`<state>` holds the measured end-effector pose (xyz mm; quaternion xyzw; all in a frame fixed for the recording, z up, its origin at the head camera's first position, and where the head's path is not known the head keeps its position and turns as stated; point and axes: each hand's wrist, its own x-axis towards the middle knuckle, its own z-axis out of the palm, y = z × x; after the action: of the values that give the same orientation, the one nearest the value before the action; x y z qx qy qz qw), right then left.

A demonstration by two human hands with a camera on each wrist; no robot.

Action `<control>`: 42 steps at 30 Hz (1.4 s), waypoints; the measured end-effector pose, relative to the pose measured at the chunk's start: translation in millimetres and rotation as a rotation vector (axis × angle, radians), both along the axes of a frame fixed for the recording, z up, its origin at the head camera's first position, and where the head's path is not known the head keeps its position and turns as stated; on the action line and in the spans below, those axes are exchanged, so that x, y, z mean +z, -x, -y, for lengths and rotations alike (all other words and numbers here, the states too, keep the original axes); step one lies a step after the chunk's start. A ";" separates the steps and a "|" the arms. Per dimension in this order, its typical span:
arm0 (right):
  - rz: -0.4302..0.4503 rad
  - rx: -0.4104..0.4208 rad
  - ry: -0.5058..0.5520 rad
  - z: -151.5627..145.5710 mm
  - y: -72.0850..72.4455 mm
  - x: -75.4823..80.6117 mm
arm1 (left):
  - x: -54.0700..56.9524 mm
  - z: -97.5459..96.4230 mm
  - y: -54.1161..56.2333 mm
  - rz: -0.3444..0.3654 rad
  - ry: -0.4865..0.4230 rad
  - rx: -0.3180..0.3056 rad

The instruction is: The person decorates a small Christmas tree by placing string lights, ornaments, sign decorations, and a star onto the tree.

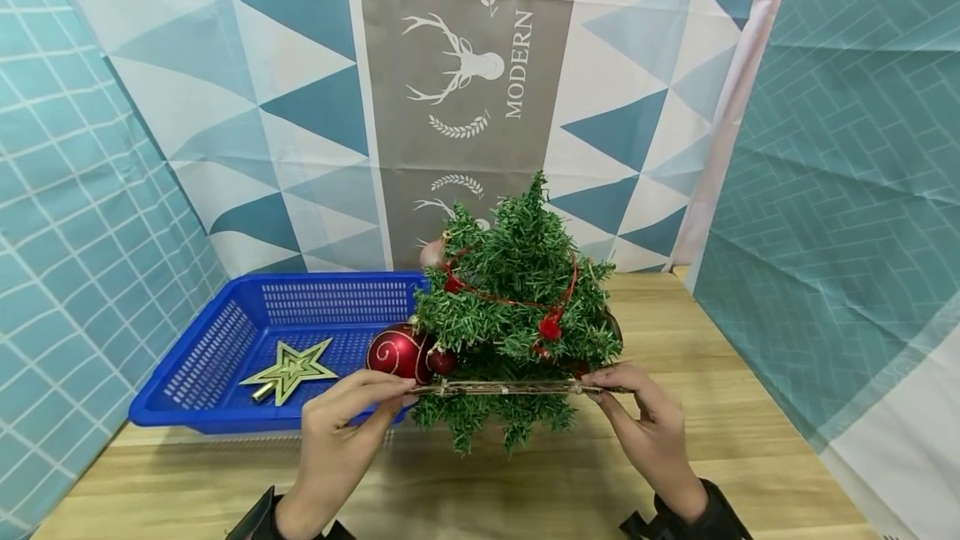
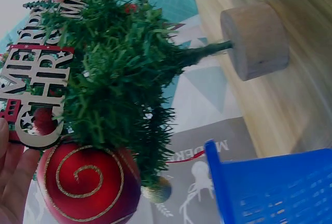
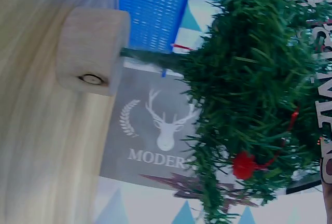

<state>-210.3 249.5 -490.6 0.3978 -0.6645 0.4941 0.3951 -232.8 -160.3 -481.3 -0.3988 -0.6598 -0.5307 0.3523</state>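
Note:
Both hands pinch a flat cut-out "Merry Christmas" sign (image 1: 504, 388) by its ends, in front of a small artificial Christmas tree (image 1: 517, 273). My left hand (image 1: 341, 432) has the left end between thumb and fingers, close to a large red bauble (image 1: 397, 352) with gold swirls. At the right end, the thumb and fingers of my right hand (image 1: 647, 419) grip the sign. Its cream and red letters show in the left wrist view. A red string with red ornaments (image 1: 550, 325) winds round the branches. The tree stands on a round wooden base (image 2: 257, 41).
A blue plastic basket (image 1: 243, 290) stands left of the tree, with a gold star topper (image 1: 291, 369) lying in it. The wooden table (image 1: 720, 457) reaches back to a patterned cloth (image 1: 300, 107). A dark red pointed ornament (image 3: 199, 189) sticks out from the tree's side.

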 end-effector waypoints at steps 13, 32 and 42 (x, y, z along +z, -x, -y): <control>0.208 -0.111 0.135 10.0 4.3 -16.3 | 116.9 -38.1 -61.5 -0.039 -0.066 0.154; 0.431 -0.002 0.287 34.7 -13.4 33.6 | -10.0 -12.3 23.3 -0.020 0.018 0.313; 0.526 -0.126 0.400 20.0 9.6 -14.4 | -12.0 -12.9 26.6 -0.106 0.035 0.404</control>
<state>-219.9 229.5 -505.0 0.1291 -0.6568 0.6752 0.3101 -259.4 -147.5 -493.3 -0.2919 -0.7161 -0.4159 0.4786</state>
